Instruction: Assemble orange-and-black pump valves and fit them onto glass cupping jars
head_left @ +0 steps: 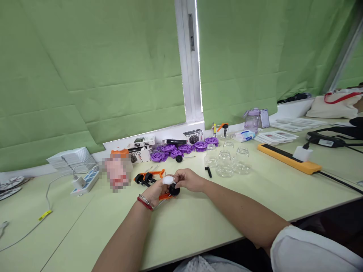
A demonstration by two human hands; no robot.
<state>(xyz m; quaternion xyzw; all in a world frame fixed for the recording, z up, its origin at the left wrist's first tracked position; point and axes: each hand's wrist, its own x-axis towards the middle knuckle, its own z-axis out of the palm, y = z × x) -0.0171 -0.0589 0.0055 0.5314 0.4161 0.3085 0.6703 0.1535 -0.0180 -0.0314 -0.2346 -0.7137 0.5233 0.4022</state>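
Note:
At the middle of the table both hands are closed around one orange-and-black bottle-top piece. Its round black cap (174,190) faces me, with an orange lever part (165,196) and a thin rod below. My left hand (152,193) grips it from the left. My right hand (189,180) pinches its upper side with thumb and fingertips. A white oval piece (168,180) shows between the hands; how it is attached I cannot tell. Just beyond my left hand lie similar black-and-orange bottle tops (148,176). A small black elbow-shaped part (208,172) rests right of my right hand.
Several clear glass bottles (224,166) stand at centre right. Behind are purple wheel-shaped parts (170,151), small boxes (138,154) and a bottle with an orange-and-black top (225,130). A yellow power strip (289,160) lies right; a white-and-blue one (86,182) lies left.

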